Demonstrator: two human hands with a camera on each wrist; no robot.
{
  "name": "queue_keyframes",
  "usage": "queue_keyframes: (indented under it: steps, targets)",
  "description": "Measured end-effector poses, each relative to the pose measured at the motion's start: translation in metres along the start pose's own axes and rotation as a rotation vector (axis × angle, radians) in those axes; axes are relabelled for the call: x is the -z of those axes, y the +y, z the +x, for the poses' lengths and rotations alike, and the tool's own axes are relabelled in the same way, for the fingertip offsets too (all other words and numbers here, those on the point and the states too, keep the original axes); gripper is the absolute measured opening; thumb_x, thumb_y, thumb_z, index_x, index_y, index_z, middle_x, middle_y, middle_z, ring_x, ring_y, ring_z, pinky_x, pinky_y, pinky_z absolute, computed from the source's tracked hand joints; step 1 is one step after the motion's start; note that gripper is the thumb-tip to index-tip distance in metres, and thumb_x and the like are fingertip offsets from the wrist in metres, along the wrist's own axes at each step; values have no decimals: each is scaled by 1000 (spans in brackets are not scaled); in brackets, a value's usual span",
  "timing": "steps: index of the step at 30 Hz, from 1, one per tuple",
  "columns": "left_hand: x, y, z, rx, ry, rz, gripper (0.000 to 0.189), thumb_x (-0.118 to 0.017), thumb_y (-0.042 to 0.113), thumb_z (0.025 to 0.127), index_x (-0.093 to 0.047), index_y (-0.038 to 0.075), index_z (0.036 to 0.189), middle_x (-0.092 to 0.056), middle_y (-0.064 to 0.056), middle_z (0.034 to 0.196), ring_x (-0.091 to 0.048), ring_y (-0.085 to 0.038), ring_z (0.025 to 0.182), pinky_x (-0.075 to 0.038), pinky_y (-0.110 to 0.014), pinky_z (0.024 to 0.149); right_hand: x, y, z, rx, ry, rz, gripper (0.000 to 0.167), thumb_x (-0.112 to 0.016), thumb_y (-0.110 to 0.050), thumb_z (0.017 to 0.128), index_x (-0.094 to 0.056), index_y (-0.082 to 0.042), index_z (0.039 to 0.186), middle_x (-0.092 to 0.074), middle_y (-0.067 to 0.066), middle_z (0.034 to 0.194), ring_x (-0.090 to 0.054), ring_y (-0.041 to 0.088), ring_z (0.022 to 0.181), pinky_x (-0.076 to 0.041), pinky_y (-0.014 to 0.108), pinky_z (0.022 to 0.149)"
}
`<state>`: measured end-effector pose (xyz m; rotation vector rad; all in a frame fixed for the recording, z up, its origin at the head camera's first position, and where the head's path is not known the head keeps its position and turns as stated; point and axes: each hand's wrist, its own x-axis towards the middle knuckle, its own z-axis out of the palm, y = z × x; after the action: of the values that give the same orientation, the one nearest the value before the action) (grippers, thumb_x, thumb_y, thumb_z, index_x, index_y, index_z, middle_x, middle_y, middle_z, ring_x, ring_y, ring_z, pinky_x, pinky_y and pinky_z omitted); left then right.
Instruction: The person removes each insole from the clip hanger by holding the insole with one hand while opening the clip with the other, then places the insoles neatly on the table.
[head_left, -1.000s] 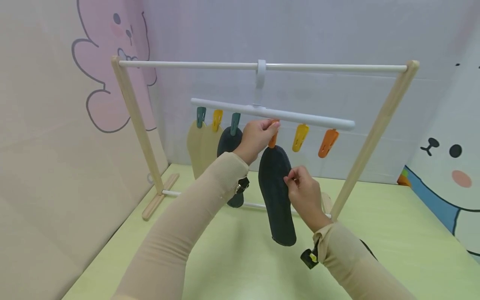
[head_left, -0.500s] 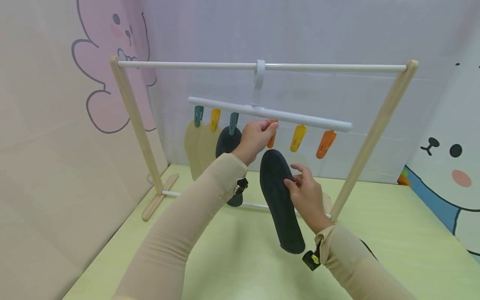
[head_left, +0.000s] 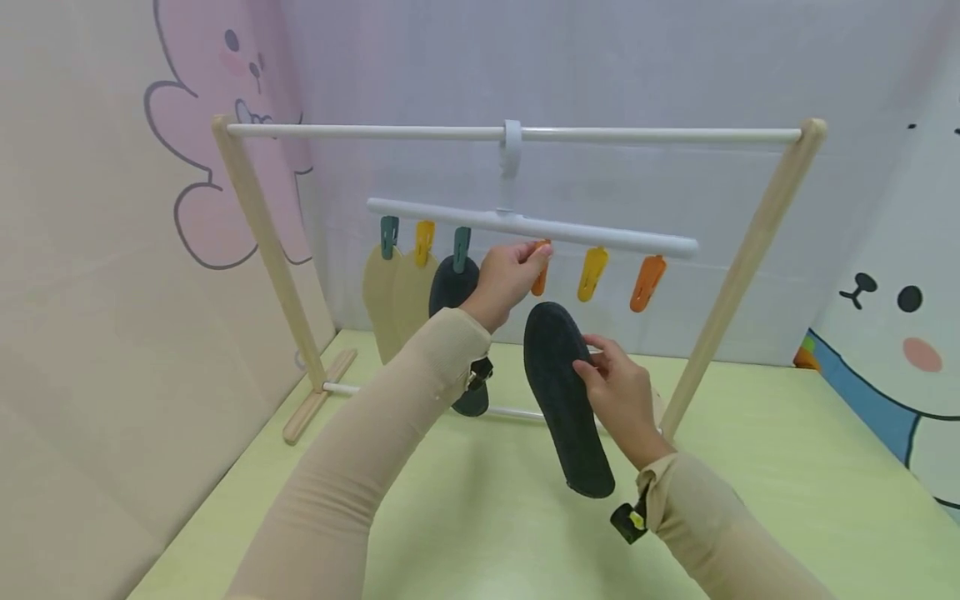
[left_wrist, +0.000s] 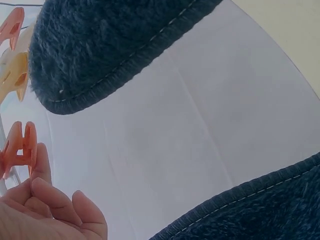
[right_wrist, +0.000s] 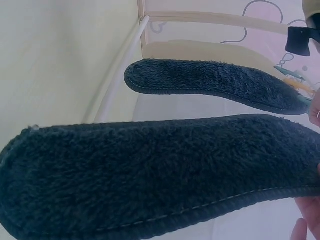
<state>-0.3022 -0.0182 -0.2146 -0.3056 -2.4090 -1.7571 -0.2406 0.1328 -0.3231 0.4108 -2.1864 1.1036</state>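
Observation:
My left hand (head_left: pixel 510 279) pinches an orange clothespin (head_left: pixel 540 271) hanging from the white hanger bar (head_left: pixel 600 236). Just below it, the rounded top of a dark blue fleecy insole (head_left: pixel 566 400) is apart from the clothespin. The right hand (head_left: pixel 618 396) holds that insole by its right edge, thumb on the near face; in the right wrist view the insole (right_wrist: pixel 150 175) fills the lower part. Left of my left hand, a second dark insole (head_left: pixel 452 287) hangs from a green clothespin (head_left: pixel 462 250), partly hidden by the left forearm.
Two beige insoles (head_left: pixel 378 292) hang at the left end from green and yellow clothespins. To the right, a yellow clothespin (head_left: pixel 592 275) and an orange one hang with nothing in them. A wooden rack (head_left: pixel 255 208) with a white top rail carries the hanger over the pale green table (head_left: pixel 465 517).
The dark insole's top has come down away from the orange clothespin, and its lower end has swung right. The right hand's hold has shifted onto its edge. My left hand stays on the clothespin.

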Motion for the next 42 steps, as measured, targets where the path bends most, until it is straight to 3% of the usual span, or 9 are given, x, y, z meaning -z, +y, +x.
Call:
queue_keyframes:
  steps: [8, 15, 30, 42]
  targets:
    - [2, -4, 3, 38, 23, -29, 37, -54, 29, 98, -62, 2, 123, -63, -12, 109, -54, -21, 94, -45, -35, 94, 0, 1, 1, 4, 3, -21, 28, -69, 6, 84, -61, 9, 111, -69, 23, 83, -64, 31, 66, -52, 33, 57]
    - [-1, -6, 4, 46, 41, -23, 39, -54, 29, 98, -59, 3, 128, -62, -11, 114, -56, -23, 98, -45, -37, 95, 2, 3, 1, 0, 17, -14, 27, -68, 7, 84, -61, 9, 110, -68, 23, 81, -63, 31, 64, -49, 29, 55]
    - [-5, -6, 6, 38, 14, 3, 38, -54, 30, 99, -60, 3, 126, -62, -11, 110, -55, -22, 96, -46, -37, 93, 6, 12, -1, 13, 23, -28, 27, -69, 8, 83, -61, 10, 109, -68, 24, 81, -64, 32, 65, -51, 30, 56]
    - [-13, -5, 5, 38, 24, 19, 37, -56, 31, 98, -63, 5, 124, -63, -8, 103, -54, -21, 90, -47, -36, 88, 7, 17, -8, -61, 17, -30, 29, -69, 8, 83, -60, 10, 111, -68, 23, 80, -63, 31, 65, -50, 25, 58]
